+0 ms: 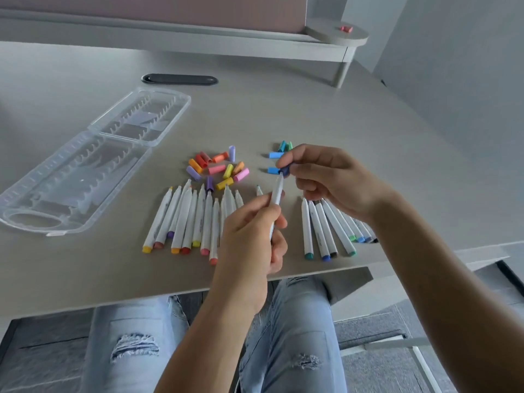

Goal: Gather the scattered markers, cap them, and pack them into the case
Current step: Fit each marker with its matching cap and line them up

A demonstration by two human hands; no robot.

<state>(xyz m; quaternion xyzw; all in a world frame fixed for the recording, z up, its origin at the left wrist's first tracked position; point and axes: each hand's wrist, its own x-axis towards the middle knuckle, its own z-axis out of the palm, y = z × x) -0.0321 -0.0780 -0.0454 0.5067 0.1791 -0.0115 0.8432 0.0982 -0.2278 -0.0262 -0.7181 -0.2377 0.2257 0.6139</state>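
Observation:
My left hand (pixel 251 236) grips a white marker (pixel 276 192) by its barrel, tip pointing up and away. My right hand (pixel 326 177) pinches a dark blue cap (pixel 285 170) right at that marker's tip. Several uncapped white markers with warm-coloured ends (pixel 184 219) lie in a row left of my hands. Another row with green and blue ends (pixel 326 231) lies under my right wrist. A pile of loose warm-coloured caps (pixel 218 167) sits behind the left row. A few blue and green caps (pixel 279 153) lie beside my right fingers. The clear plastic case (pixel 85 165) lies open at the left.
The table's front edge (pixel 170 293) runs just below the markers, with my knees under it. A dark oval cable slot (pixel 180 79) sits at the back. A raised shelf with a round end (pixel 337 34) carries a small pink thing at the back right.

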